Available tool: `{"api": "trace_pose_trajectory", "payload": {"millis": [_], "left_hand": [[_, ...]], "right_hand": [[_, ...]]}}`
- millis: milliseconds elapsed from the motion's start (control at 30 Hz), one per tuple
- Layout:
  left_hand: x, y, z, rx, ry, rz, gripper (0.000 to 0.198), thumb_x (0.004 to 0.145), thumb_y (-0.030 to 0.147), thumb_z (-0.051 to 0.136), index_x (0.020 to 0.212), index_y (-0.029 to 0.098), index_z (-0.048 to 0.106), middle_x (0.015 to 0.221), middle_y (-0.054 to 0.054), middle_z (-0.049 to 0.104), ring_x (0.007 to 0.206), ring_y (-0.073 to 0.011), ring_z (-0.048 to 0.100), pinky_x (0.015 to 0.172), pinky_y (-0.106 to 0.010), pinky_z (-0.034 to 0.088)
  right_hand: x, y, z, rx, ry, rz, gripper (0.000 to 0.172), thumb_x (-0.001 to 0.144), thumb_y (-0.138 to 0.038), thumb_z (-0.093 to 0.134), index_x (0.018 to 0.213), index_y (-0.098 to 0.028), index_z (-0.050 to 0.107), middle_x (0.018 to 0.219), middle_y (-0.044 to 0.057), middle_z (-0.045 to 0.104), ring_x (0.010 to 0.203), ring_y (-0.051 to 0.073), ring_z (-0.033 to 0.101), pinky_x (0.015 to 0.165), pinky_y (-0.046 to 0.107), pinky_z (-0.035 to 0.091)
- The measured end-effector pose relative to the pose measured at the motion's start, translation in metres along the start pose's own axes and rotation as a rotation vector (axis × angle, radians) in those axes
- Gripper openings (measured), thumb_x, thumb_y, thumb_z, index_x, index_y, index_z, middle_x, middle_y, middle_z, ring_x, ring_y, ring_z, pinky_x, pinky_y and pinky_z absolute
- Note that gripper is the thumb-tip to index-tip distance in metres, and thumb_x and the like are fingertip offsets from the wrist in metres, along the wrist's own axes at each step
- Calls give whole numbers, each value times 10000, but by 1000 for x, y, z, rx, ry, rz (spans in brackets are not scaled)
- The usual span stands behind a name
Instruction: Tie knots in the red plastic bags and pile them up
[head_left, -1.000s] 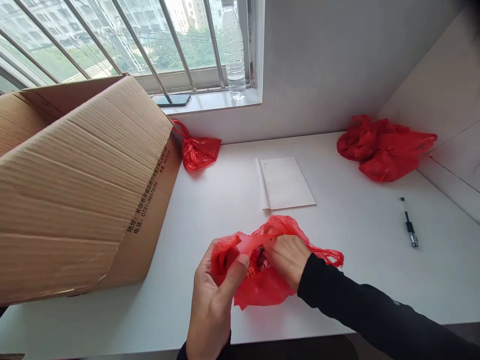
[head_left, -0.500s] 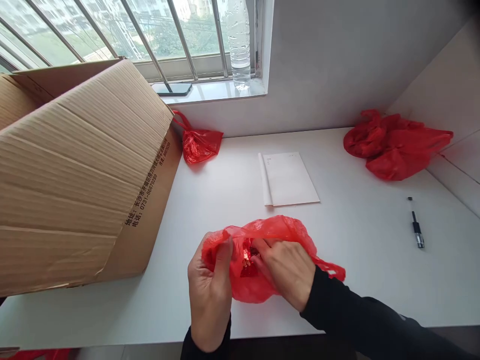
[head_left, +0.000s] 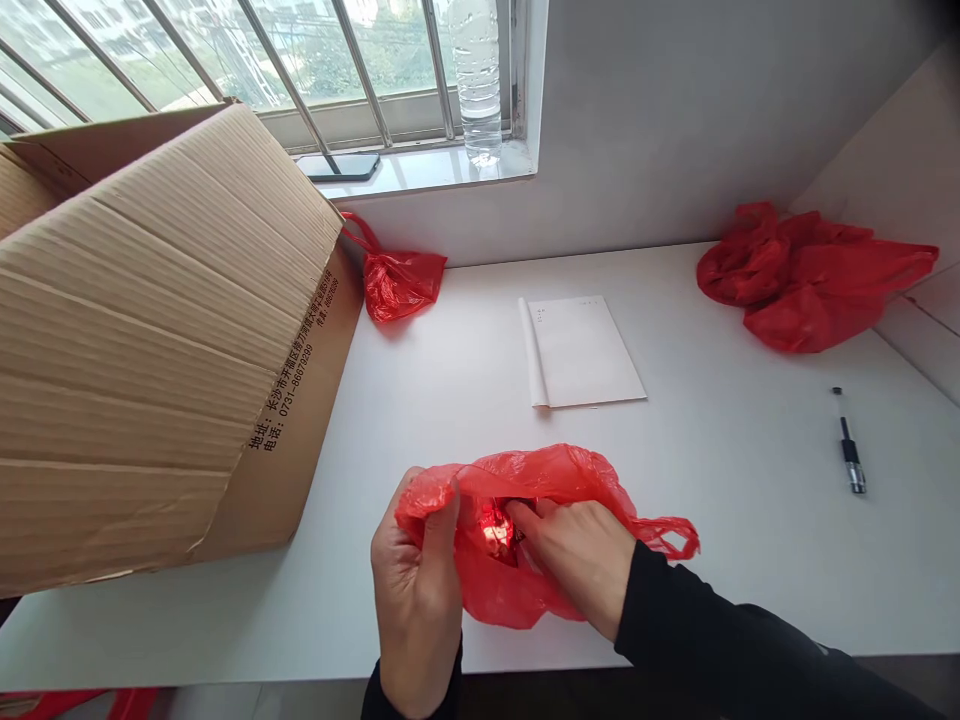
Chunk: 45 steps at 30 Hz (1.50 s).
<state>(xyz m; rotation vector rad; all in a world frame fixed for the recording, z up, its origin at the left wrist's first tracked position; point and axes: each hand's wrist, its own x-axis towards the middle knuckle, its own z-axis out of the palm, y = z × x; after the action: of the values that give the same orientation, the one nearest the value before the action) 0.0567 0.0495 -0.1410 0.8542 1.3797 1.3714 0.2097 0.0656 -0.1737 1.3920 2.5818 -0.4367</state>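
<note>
A thin red plastic bag lies on the white table near its front edge, its mouth spread wide. My left hand is closed on the bag's left rim, thumb inside and fingers behind the plastic. My right hand reaches into the mouth from the right, fingers bent and pinched together. At those fingertips is a shiny red and gold foil-like item; most of it is hidden by the bag and the hand, so its kind is unclear. The bag's handle loop sticks out beyond my right wrist.
A large open cardboard box takes up the left side. A small red bag sits beside it. Behind my hands lies a notepad. To the right are a pen and a crumpled red bag. The windowsill holds a water bottle and a phone.
The bag's mouth has shifted slightly downward, and more of the shiny item shows beside my right fingertips. My left hand keeps its hold on the rim. The view has tilted a little.
</note>
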Motion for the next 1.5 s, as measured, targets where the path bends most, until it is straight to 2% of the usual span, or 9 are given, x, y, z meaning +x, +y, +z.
{"api": "trace_pose_trajectory", "payload": {"millis": [133, 267, 433, 633, 800, 967, 1100, 1200, 1500], "left_hand": [[-2, 0, 3, 4, -37, 26, 205, 908, 409, 652, 887, 205, 655, 747, 19, 534, 653, -117, 475, 619, -214, 431], [-3, 0, 5, -1, -71, 32, 222, 927, 397, 625, 818, 203, 614, 738, 16, 528, 652, -117, 479, 584, -214, 423], [-2, 2, 11, -18, -96, 19, 240, 915, 402, 634, 790, 200, 607, 723, 9, 530, 640, -120, 481, 568, -219, 426], [-3, 3, 15, -5, -131, 6, 269, 931, 407, 614, 761, 204, 563, 704, 15, 518, 627, -112, 454, 561, -204, 425], [-5, 0, 13, -4, -148, -42, 276, 935, 432, 603, 783, 203, 574, 723, 8, 530, 644, -117, 463, 571, -201, 430], [-6, 3, 18, -55, -75, -49, 262, 907, 438, 638, 816, 193, 622, 733, -1, 538, 645, -123, 453, 570, -211, 414], [-7, 6, 21, -51, -95, -61, 295, 897, 436, 648, 740, 196, 580, 682, 10, 502, 619, -120, 427, 543, -207, 391], [-7, 5, 20, -53, -100, -46, 299, 901, 429, 644, 732, 195, 570, 682, 11, 494, 617, -117, 420, 543, -207, 387], [-5, 2, 12, -23, -145, -4, 254, 926, 391, 623, 762, 203, 574, 713, 11, 527, 646, -121, 457, 576, -210, 418]], "right_hand": [[0, 0, 1, -12, -9, 71, 271, 839, -68, 564, 1085, -178, 591, 774, 53, 691, 582, 245, 681, 444, 314, 236], [-3, 9, -7, 19, -23, 87, 175, 927, -116, 490, 981, -234, 607, 774, 12, 697, 636, 233, 696, 473, 319, 234], [-6, 24, -13, 17, -63, 240, 251, 961, -95, 421, 845, -186, 624, 699, 64, 690, 637, 264, 705, 472, 321, 209], [-1, 28, -9, 55, -86, 279, 276, 993, -182, 436, 817, -181, 647, 735, 79, 703, 668, 270, 704, 480, 316, 246], [0, 33, -13, 68, -51, 297, 285, 978, -197, 463, 742, -201, 624, 685, 48, 678, 609, 230, 673, 468, 305, 263], [-6, 41, -19, 32, 21, 348, 391, 1006, -175, 366, 689, -189, 594, 625, 63, 630, 551, 222, 637, 463, 304, 232], [-7, 38, -19, 48, 38, 300, 319, 963, -100, 414, 719, -186, 601, 635, 44, 628, 557, 192, 623, 478, 304, 222], [-6, 31, -17, 86, 54, 197, 228, 919, -69, 465, 855, -216, 628, 707, 10, 663, 591, 172, 617, 498, 307, 219], [-6, 15, -6, 141, 57, 50, 260, 848, -62, 529, 1011, -253, 598, 789, -3, 680, 626, 168, 618, 497, 306, 179]]}}
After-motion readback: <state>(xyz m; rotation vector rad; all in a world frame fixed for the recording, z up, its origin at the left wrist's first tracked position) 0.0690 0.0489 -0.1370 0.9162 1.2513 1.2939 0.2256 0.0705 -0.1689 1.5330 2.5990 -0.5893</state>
